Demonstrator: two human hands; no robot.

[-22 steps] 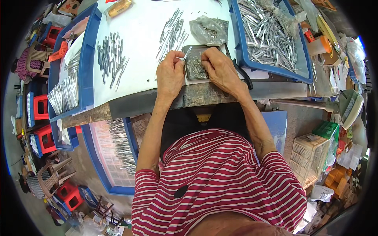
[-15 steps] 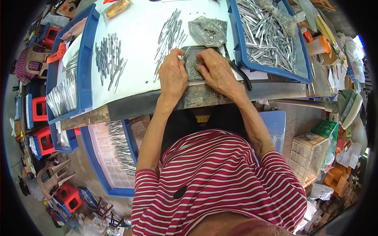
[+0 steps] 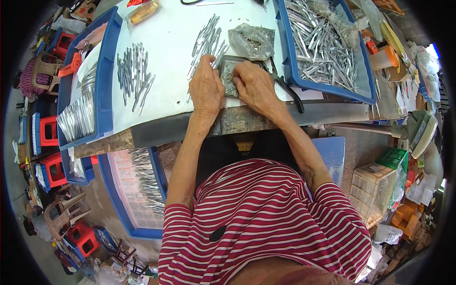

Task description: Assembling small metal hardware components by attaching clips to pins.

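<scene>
A small shallow tray of tiny metal parts lies near the table's front edge, between my hands. My left hand is at its left side, over the near end of a pile of slim silver metal pieces. Its fingers are bent together, and what they hold is hidden. My right hand rests over the tray's right side with thumb and fingers pinched. Anything in that pinch is too small to make out. Behind the tray sits an open clear plastic bag of small parts. Black-handled pliers lie beside my right hand.
At the right stands a blue bin heaped with silver metal pieces. Another blue tray with bundled pieces is at the left. A second group of slim metal pieces lies left of centre. A lower blue tray sits below the table edge.
My left hand has drawn slightly left, away from the tray and closer to the pile. My right hand has shifted a little left over the tray. The view has moved slightly.
</scene>
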